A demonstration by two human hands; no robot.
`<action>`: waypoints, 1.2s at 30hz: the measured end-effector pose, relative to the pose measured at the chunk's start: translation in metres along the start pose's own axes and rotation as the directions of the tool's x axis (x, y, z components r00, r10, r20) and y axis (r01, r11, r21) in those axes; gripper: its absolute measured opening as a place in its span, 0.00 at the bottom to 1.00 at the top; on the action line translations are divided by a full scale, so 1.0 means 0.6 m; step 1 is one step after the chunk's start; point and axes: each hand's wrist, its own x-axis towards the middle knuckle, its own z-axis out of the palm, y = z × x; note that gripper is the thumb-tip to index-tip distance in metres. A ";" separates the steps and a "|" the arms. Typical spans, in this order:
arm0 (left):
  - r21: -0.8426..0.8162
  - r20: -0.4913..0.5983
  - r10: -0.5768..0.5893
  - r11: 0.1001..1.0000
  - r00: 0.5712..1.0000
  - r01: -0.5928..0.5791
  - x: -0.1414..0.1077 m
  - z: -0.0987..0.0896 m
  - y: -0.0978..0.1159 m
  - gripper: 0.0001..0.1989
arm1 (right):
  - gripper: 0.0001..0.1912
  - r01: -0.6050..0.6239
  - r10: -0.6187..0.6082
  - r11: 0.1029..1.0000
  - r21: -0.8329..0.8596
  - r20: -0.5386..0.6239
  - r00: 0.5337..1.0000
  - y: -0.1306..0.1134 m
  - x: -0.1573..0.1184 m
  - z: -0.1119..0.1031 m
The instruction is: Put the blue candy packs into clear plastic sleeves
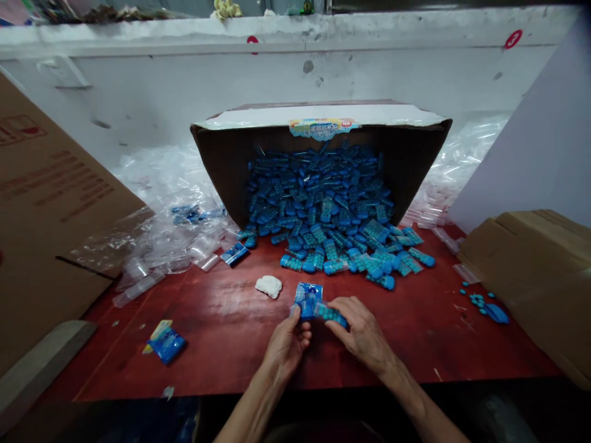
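My left hand [290, 339] pinches a blue printed packet [308, 296] between thumb and fingers, just above the red table. From the right, my right hand [360, 329] grips a small clear pack of teal beads with a blue end [330, 314], its tip touching or overlapping the packet's lower right edge. Beyond both hands, a heap of similar bead packs [318, 203] spills out of a cardboard box [427, 166] lying on its side. A white lump [268, 286] rests on the table to the left of the packet.
Clear plastic sleeves [170, 184] pile up at the left, with another blue packet [234, 253] at their edge. More blue packets [167, 343] lie at the front left. Cardboard boxes [55, 203] flank the red table [221, 363]. Loose teal beads [478, 300] sit at the right.
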 end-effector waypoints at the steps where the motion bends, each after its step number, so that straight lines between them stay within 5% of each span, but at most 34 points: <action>1: -0.004 -0.006 0.005 1.000 1.000 -0.005 0.000 -0.001 0.000 0.12 | 0.10 0.016 -0.016 0.999 -0.036 -0.003 1.000 -0.001 0.000 0.001; 15: 0.023 -0.045 0.010 1.000 0.999 -0.008 0.006 -0.009 -0.007 0.11 | 0.14 0.116 -0.128 0.929 -0.352 -0.010 0.992 -0.028 -0.006 -0.001; 23: 0.030 0.066 0.069 0.997 0.995 -0.071 0.008 -0.017 -0.007 0.11 | 0.16 0.119 -0.118 0.967 -0.224 0.017 0.993 -0.006 -0.010 -0.006; 30: 0.073 0.013 0.038 0.997 0.999 -0.038 0.009 -0.018 -0.009 0.11 | 0.14 0.149 -0.155 0.928 -0.343 0.008 0.988 -0.025 -0.010 -0.004; 36: 0.074 0.006 0.025 0.997 1.000 -0.025 0.008 -0.017 -0.008 0.11 | 0.15 0.110 -0.123 0.976 -0.190 -0.061 0.990 0.000 -0.013 -0.005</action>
